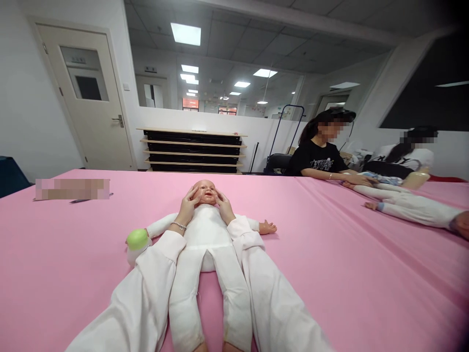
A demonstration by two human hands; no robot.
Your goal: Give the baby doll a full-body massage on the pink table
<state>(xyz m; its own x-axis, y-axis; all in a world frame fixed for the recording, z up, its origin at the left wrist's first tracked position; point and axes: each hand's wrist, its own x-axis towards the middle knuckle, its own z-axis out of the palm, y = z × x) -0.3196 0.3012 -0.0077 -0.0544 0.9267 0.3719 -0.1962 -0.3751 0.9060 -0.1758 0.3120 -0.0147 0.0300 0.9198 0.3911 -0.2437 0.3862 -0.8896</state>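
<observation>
A baby doll (208,230) with a white cloth body lies on its back, head away from me and legs toward me. My left hand (188,204) rests against the left side of the doll's head, fingers stretched along its cheek. On the other cheek lies my right hand (224,206), its fingers likewise extended and partly curved around the face. Both palms touch the head from the sides, and neither hand wraps round anything. Beside the doll's outstretched arm on the left is a container with a light green cap (138,239) and a whitish body, partly behind my sleeve.
A pink cloth (293,234) covers the table. A blurred flat item (73,189) lies at the far left. On the right, a person in black (318,156) handles a second doll (417,205), with another person (403,156) in white alongside. Stacked shelves (194,149) stand behind.
</observation>
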